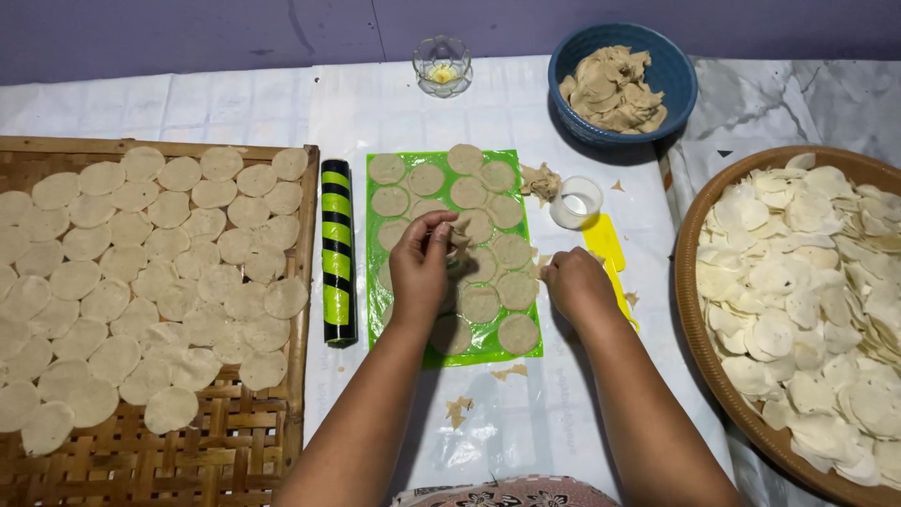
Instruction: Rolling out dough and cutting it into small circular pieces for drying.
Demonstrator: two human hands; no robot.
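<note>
Bare white table covering [526, 422] lies nearest, between a woven tray [235, 451] of dough rounds and a round basket [699, 338]. On the green mat [474, 349], the left hand [420, 268] pinches a dough scrap [459, 237]. The right hand [574, 284] is curled shut at the mat's right edge. A striped rolling pin [337, 252] lies just left; a blue bowl [671, 70] sits farthest.
</note>
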